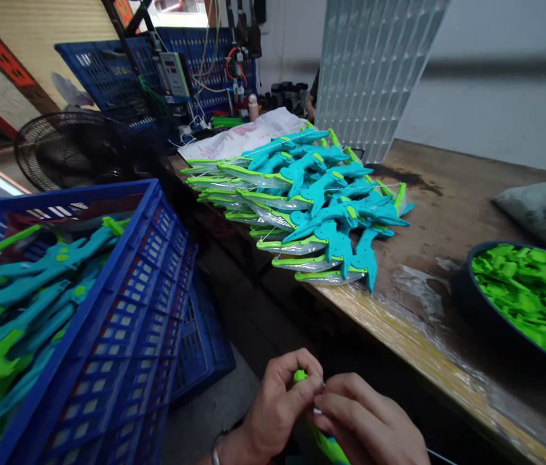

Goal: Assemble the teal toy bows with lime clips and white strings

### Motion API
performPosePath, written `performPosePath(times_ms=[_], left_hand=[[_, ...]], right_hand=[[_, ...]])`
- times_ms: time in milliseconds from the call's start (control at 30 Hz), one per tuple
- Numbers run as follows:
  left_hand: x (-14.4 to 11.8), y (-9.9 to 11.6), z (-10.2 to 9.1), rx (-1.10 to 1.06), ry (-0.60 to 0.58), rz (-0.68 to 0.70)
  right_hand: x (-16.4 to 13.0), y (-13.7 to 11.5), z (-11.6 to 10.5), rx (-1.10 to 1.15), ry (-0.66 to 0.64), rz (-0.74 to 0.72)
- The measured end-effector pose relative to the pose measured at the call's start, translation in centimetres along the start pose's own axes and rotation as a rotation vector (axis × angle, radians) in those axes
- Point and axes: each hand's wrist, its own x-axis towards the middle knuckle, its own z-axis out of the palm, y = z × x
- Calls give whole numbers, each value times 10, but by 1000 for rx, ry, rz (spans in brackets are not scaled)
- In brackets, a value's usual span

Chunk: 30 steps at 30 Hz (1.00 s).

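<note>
My left hand (277, 403) is at the bottom middle, thumb and forefinger closed round the lime-green tip of a plastic toy bow (331, 449). Most of that bow is hidden under my hands, with a bit of teal showing at the bottom edge. My right hand (372, 420) meets the left one, its fingertips pinched together on a small whitish bit by the bow's tip. Whether that bit is string or a small part, I cannot make out. On the table ahead lies a heap of similar teal-and-green toy bows (321, 194), several with thin strings.
A blue plastic crate (132, 310) full of toy bow parts stands at left. Behind it is a black fan (73, 152). On the wooden table (428, 226) sit a dark basin (471, 278) of green pieces and a whitish sack (544, 210). A ribbed translucent panel (374, 71) stands behind.
</note>
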Motion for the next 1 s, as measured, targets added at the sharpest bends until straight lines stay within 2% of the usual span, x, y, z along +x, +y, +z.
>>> performPosePath(times_ms=[67,233,433,567,867,1000], left_hand=[[1,-1,0,-2,7,-8],[-2,-3,-1,14,37,-20],[-2,0,-3,-81,7,-95],[3,5,-4,-96,-29,-98],[14,6,-11,-157,-161,-166],[20,8,-12,-188,-209,-224]], right_hand=[[-5,2,5,7,-15,70],[-11,1,12,17,147,204],[-6,3,16,227,241,396],[-6,7,20,270,270,510],[-6,16,11,401,183,527],[-7,21,8,402,134,479]])
